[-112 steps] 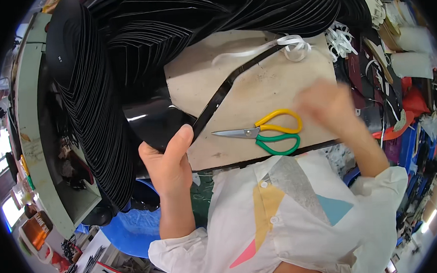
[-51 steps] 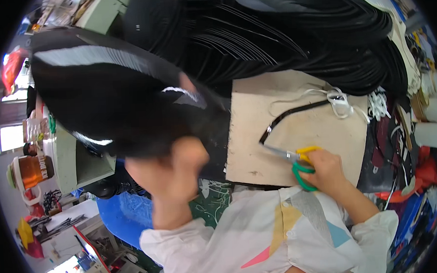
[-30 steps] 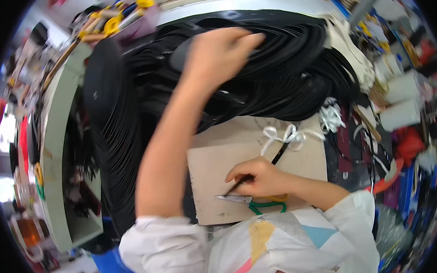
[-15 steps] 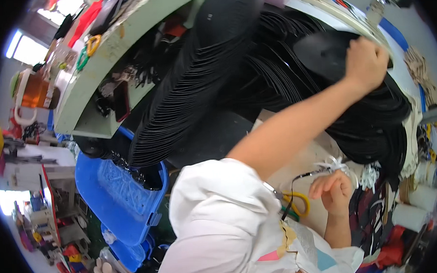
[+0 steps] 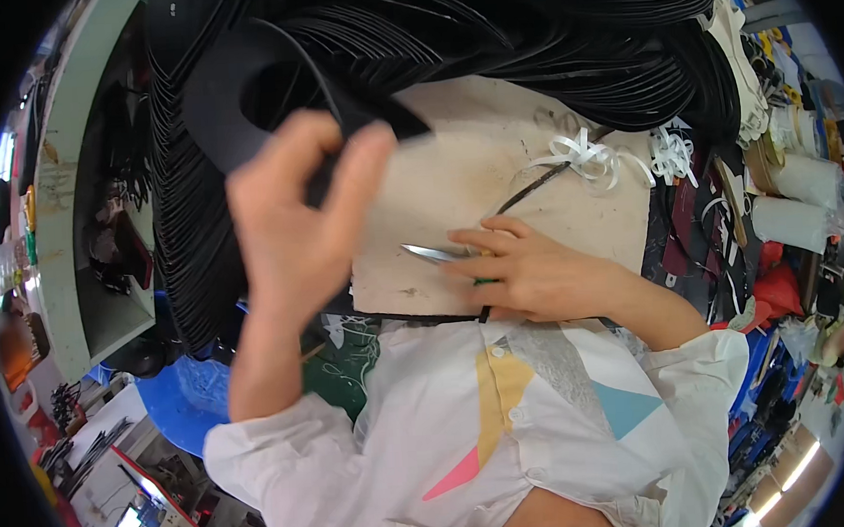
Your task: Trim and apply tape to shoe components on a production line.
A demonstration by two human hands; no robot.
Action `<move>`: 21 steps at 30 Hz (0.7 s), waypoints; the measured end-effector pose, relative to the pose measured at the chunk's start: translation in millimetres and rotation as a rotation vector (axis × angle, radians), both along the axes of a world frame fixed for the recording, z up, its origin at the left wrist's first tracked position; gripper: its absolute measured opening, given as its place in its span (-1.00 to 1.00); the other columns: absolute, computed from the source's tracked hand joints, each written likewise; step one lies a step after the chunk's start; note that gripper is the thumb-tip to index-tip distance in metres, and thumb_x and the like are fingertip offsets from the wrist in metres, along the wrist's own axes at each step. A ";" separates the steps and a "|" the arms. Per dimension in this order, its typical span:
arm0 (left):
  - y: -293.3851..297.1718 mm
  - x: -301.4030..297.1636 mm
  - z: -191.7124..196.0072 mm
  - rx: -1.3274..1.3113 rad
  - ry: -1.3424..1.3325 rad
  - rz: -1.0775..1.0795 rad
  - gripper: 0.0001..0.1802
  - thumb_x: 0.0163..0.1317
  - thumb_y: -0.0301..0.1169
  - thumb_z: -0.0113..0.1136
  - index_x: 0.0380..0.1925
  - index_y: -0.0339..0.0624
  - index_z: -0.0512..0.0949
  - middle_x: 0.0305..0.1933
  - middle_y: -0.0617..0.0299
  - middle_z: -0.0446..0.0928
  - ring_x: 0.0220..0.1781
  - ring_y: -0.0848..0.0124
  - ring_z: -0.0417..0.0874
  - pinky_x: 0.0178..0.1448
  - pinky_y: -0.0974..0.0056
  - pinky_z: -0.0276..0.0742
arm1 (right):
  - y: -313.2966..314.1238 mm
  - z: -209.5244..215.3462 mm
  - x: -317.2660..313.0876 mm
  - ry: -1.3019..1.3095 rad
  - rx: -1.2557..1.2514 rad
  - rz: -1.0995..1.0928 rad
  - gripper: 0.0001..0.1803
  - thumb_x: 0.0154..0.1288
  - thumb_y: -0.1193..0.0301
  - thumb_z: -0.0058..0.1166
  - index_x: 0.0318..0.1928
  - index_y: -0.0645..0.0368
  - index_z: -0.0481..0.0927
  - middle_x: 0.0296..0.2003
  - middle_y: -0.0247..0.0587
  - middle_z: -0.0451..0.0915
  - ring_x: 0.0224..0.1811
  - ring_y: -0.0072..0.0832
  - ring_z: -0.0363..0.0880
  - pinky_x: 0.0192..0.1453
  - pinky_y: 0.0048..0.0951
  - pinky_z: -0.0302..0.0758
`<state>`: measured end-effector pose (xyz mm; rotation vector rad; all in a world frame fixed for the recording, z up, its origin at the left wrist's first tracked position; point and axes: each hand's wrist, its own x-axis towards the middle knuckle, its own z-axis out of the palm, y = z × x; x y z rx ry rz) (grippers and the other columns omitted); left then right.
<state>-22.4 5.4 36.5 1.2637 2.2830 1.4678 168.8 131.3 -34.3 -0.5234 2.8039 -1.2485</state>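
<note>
Black sheet [image 5: 270, 90] pinched in raised left hand [image 5: 291, 227], over board's [image 5: 493, 164] left edge. Right hand [image 5: 527, 272] curled around scissors [image 5: 436, 254] at board's near edge, blades pointing left. Bare board beyond, hemmed by black stacks [image 5: 525, 39]; white ribbon [image 5: 583, 155] at right.

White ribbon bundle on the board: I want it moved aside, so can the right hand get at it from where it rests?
Probably yes. The right hand lies on the scissors, and bare board separates it from the white ribbon bundle; only a thin black strip crosses there.
</note>
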 end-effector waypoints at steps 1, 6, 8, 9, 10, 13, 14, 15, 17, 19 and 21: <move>-7.2 6.7 -9.5 -0.076 0.094 -0.045 -0.78 0.07 -0.48 0.28 -0.60 -0.33 0.43 -0.67 0.22 0.37 -0.64 0.55 0.30 -0.53 0.42 0.25 | 0.5 -5.5 -1.8 -0.003 0.009 0.035 -0.77 0.05 0.45 0.19 -0.22 0.18 0.60 -0.23 -0.23 0.58 0.05 -0.29 0.42 0.22 -0.15 0.24; -22.4 45.1 -52.7 0.009 -0.417 -0.091 -0.89 0.18 -0.52 0.17 -0.40 -0.36 0.48 -0.55 0.20 0.49 -0.53 0.57 0.41 -0.41 0.46 0.34 | 21.4 21.2 -8.3 -0.096 -0.502 -0.379 -0.83 0.08 0.50 0.18 -0.26 0.23 0.62 -0.45 -0.25 0.58 -0.36 -0.47 0.55 -0.25 -0.47 0.45; -18.8 53.5 -54.6 0.053 -0.635 -0.104 -0.91 0.24 -0.53 0.11 -0.35 -0.36 0.48 -0.51 0.36 0.47 -0.46 0.68 0.34 -0.39 0.54 0.26 | 30.0 40.1 -13.8 0.009 -0.480 -0.487 -0.85 0.08 0.55 0.18 -0.28 0.24 0.64 -0.47 -0.25 0.59 -0.43 -0.52 0.56 -0.40 -0.56 0.43; -15.5 55.4 -49.3 0.061 -0.729 -0.113 -0.91 0.25 -0.53 0.09 -0.34 -0.36 0.49 -0.50 0.40 0.45 -0.46 0.70 0.31 -0.39 0.56 0.24 | 29.3 42.4 -13.0 0.015 -0.481 -0.523 -0.84 0.08 0.54 0.19 -0.26 0.24 0.63 -0.49 -0.25 0.58 -0.45 -0.55 0.54 -0.40 -0.58 0.42; -13.1 56.5 -46.0 0.066 -0.824 -0.119 -0.91 0.26 -0.53 0.08 -0.33 -0.36 0.50 -0.49 0.44 0.44 -0.45 0.72 0.29 -0.40 0.58 0.21 | 27.6 43.8 -12.2 0.020 -0.481 -0.558 -0.82 0.08 0.54 0.19 -0.24 0.25 0.63 -0.51 -0.26 0.57 -0.47 -0.58 0.52 -0.39 -0.60 0.41; -15.1 57.0 -47.7 0.044 -0.939 -0.203 -0.90 0.27 -0.56 0.03 -0.29 -0.37 0.52 -0.48 0.48 0.39 -0.45 0.75 0.25 -0.40 0.61 0.15 | 20.0 50.0 -11.3 -0.132 -0.694 -0.702 -0.84 0.09 0.53 0.20 -0.27 0.26 0.63 -0.53 -0.29 0.58 -0.48 -0.65 0.50 -0.38 -0.63 0.41; -15.9 57.2 -49.4 0.046 -0.950 -0.218 -0.89 0.27 -0.57 0.03 -0.28 -0.37 0.52 -0.48 0.48 0.38 -0.45 0.75 0.25 -0.40 0.61 0.16 | 17.5 52.5 -11.8 -0.214 -0.799 -0.752 -0.86 0.09 0.52 0.20 -0.29 0.27 0.63 -0.53 -0.30 0.58 -0.48 -0.66 0.51 -0.37 -0.64 0.42; -16.8 57.4 -51.4 0.048 -0.961 -0.232 -0.89 0.27 -0.57 0.02 -0.27 -0.37 0.52 -0.47 0.48 0.37 -0.45 0.75 0.24 -0.40 0.61 0.16 | 16.0 53.9 -12.8 -0.221 -0.800 -0.739 -0.88 0.10 0.52 0.20 -0.31 0.27 0.62 -0.52 -0.30 0.59 -0.48 -0.67 0.51 -0.37 -0.65 0.42; -16.1 58.9 -48.6 0.031 -0.961 -0.213 -0.92 0.26 -0.57 0.03 -0.33 -0.36 0.51 -0.50 0.49 0.35 -0.46 0.75 0.21 -0.41 0.59 0.11 | 13.5 55.3 -16.0 -0.240 -0.798 -0.710 -0.89 0.10 0.51 0.20 -0.36 0.28 0.61 -0.52 -0.31 0.59 -0.47 -0.69 0.52 -0.38 -0.65 0.43; -8.8 63.3 -34.8 -0.009 -0.930 -0.150 -0.89 0.23 -0.54 0.07 -0.47 -0.33 0.48 -0.56 0.50 0.31 -0.49 0.75 0.16 -0.44 0.56 0.03 | 11.8 51.3 -18.6 -0.245 -0.750 -0.730 -0.89 0.10 0.50 0.20 -0.38 0.29 0.59 -0.52 -0.31 0.59 -0.48 -0.67 0.52 -0.39 -0.65 0.44; -9.4 60.4 -31.8 -0.035 -0.876 -0.201 -0.79 0.23 -0.54 0.08 -0.59 -0.26 0.37 -0.60 0.52 0.23 -0.52 0.75 0.10 -0.49 0.53 -0.04 | 10.3 50.3 -19.9 -0.255 -0.727 -0.747 -0.89 0.10 0.49 0.20 -0.39 0.30 0.59 -0.53 -0.30 0.60 -0.48 -0.67 0.53 -0.40 -0.64 0.44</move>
